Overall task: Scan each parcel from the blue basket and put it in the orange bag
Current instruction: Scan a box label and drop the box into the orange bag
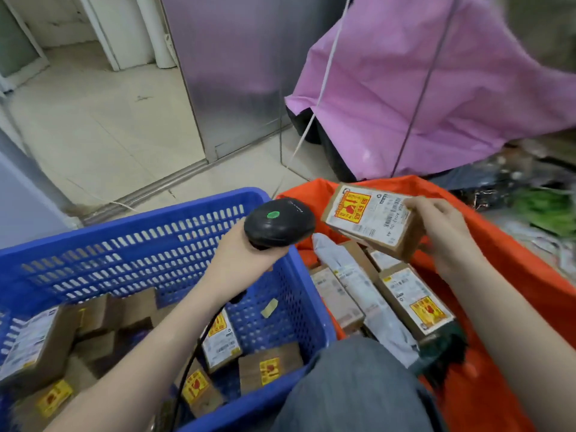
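My left hand grips a black barcode scanner with a green light on top, held over the blue basket's right wall. My right hand holds a brown cardboard parcel with a white label and a yellow-red sticker, raised above the open orange bag. The scanner's head points toward that parcel, a short gap apart. The blue basket holds several brown parcels. Several parcels lie inside the orange bag.
My knee in grey trousers sits between basket and bag. The scanner's black cable runs down into the basket. A pink sheet hangs behind the bag. Tiled floor and a metal door frame lie beyond the basket.
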{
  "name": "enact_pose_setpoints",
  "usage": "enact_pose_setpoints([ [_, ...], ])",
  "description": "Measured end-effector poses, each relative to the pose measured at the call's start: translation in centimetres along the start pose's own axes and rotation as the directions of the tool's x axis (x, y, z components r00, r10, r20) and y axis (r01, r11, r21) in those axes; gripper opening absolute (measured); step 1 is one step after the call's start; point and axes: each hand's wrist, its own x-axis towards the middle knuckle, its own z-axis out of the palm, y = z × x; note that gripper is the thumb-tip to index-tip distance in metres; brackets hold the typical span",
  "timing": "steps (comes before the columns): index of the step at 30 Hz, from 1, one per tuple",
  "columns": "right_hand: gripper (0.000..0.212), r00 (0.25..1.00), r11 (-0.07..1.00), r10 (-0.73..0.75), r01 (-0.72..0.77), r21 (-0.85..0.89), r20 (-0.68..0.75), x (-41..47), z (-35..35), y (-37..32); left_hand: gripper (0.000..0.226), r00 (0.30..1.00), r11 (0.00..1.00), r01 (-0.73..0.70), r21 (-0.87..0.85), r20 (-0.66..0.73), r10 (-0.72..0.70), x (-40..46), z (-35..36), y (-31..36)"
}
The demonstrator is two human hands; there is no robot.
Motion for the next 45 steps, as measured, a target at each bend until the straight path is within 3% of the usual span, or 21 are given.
enact_pose_setpoints([
  [7,0.008,0.981,0.975,0.193,-0.190,-0.114,0.021,1.9,-3.6,9.2,0.035,0.981,0.991,-0.060,0.121,0.190,0.037,1.9,6.4,0.8],
  [11,0.010,0.968,0.963,0.249,-0.244,-0.113,0.035,2.5,-3.1,12.9,0.039,0.978,0.977,-0.022,0.213,0.205,-0.023,2.6,7.7,-0.1],
  [14,0.008,0.969,0.961,0.239,-0.226,-0.159,0.065,3.2,-2.4,14.6,0.032,0.981,0.978,-0.002,0.211,0.191,-0.039,3.2,8.2,-1.0],
  [18,0.011,0.946,0.932,0.303,-0.270,-0.240,0.112,3.7,-1.5,15.9,0.039,0.982,0.973,0.006,0.233,0.183,-0.050,3.6,8.5,-2.0],
  [22,0.017,0.966,0.869,0.218,-0.127,-0.479,0.141,4.0,-1.6,16.5,0.040,0.978,0.970,0.024,0.242,0.194,-0.072,3.8,8.1,-2.3],
  [25,0.029,0.959,0.753,0.219,-0.049,-0.657,0.181,4.3,-2.0,16.0,0.037,0.974,0.974,0.039,0.224,0.208,-0.087,3.5,7.5,-2.0],
  [28,0.036,0.962,0.665,0.212,-0.011,-0.747,0.174,4.0,-2.3,15.1,0.056,0.974,0.973,0.030,0.230,0.213,-0.081,3.3,6.5,-1.9],
  [32,0.042,0.980,0.705,0.115,0.034,-0.709,0.161,3.0,-1.6,12.2,0.032,0.987,0.974,0.032,0.224,0.149,-0.067,3.0,4.4,-2.0],
  [36,0.039,0.974,0.729,-0.035,0.178,-0.661,0.224,1.9,0.6,7.4,0.015,0.995,0.986,0.027,0.163,0.091,-0.042,1.9,1.1,-1.2],
  [45,0.036,0.839,0.777,-0.253,0.473,-0.416,0.481,-4.9,10.2,-1.2,0.024,0.996,0.996,0.051,0.070,-0.071,-0.046,-2.4,-9.1,-3.4],
])
